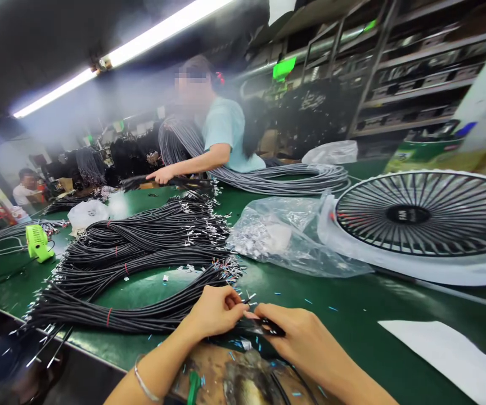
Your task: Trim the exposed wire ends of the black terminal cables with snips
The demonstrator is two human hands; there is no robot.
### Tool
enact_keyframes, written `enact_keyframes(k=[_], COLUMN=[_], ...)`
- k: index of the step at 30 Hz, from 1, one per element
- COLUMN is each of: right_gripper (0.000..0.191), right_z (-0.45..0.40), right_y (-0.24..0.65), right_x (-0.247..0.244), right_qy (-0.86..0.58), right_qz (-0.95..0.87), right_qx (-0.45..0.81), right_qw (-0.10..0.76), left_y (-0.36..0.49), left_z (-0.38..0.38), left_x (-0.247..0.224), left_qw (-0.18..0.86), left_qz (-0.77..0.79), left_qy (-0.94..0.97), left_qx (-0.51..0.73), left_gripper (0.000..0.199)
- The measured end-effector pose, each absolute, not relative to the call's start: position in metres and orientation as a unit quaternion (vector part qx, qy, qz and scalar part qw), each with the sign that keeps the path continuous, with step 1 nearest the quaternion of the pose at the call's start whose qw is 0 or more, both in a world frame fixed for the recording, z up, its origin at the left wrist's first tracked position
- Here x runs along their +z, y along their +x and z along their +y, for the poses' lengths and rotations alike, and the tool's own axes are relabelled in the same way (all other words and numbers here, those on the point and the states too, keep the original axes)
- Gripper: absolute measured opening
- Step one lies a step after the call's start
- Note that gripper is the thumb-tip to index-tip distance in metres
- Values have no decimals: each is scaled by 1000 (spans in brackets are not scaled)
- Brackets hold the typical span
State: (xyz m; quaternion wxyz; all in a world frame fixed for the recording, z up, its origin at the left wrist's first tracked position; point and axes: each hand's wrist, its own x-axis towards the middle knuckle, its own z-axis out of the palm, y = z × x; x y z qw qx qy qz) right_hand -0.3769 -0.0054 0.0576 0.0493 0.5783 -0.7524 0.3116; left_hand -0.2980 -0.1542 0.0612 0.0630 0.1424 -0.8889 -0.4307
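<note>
My left hand (220, 309) is closed in a pinch on the end of a thin black cable (248, 300), whose pale wire tips stick out past the fingers. Close beside it, my right hand (300, 332) grips a dark-handled tool (273, 326); its working end lies by the left fingertips, and its exact kind is hard to make out. Bundles of black cables (142, 270) with stripped, white-tipped ends lie to the left, some tied with red bands. Below the hands is a worn wooden board (209, 371) with a metal block and a green-handled item (193, 387).
A round black fan (412, 214) lies at right, next to a clear plastic bag (285, 230) of small white pieces. White paper (441, 349) is at front right. A small green fan (38, 243) stands left. Across the green table (344, 304), a co-worker (226, 129) reaches over cables.
</note>
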Motion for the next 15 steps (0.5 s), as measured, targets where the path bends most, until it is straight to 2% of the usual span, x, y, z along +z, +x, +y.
enact_keyframes(k=[15], right_gripper=[21], right_z=[-4], right_y=[-377], right_x=[61], right_qy=[560], right_qz=[-774], right_qx=[288], right_qw=[65], left_y=[-296], left_z=[-154], left_x=[62], left_qw=[64], left_qz=[-902], left_qy=[146], left_qx=[-402], left_gripper=[20])
